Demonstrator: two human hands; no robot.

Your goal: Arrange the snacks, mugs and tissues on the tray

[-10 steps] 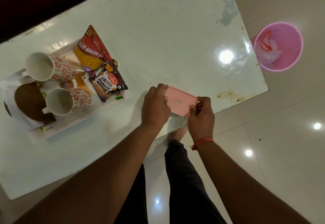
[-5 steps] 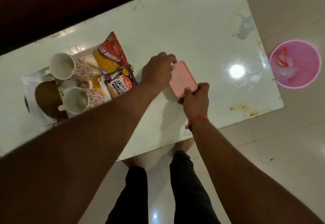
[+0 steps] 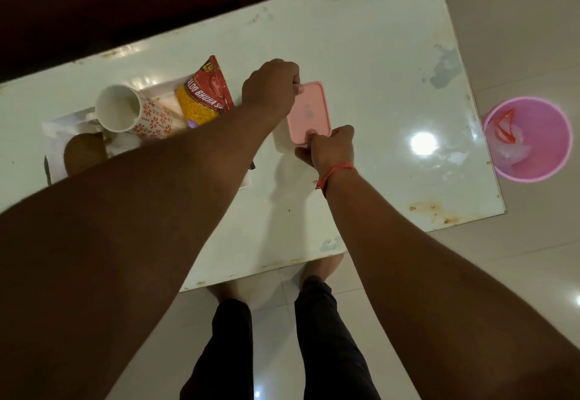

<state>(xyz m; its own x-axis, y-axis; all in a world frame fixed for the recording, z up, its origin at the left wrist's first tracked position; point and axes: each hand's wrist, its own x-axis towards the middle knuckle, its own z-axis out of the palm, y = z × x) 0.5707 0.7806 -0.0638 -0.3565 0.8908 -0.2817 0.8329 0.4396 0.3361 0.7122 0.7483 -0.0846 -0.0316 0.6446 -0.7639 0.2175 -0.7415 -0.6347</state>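
A pink lidded box (image 3: 309, 111) is held over the white table, just right of the white tray (image 3: 157, 89). My left hand (image 3: 271, 87) grips its far left corner and my right hand (image 3: 332, 145) pinches its near edge. On the tray lie a white mug with red flowers (image 3: 135, 112) on its side and a red and yellow snack packet (image 3: 204, 98). A brown round thing (image 3: 83, 153) sits on white tissue (image 3: 55, 130) at the tray's left end. My left forearm hides the second mug and the peanut packet.
The glossy white table (image 3: 361, 54) ends in a near edge by my feet and a right edge next to a pink bucket (image 3: 530, 139) on the tiled floor. A dark surface lies beyond the far edge. Rust stains (image 3: 433, 210) mark the near right corner.
Both hands have carried the pink box away from the table's near edge, up and to the left, close beside the tray. My left forearm now covers the tray's near half.
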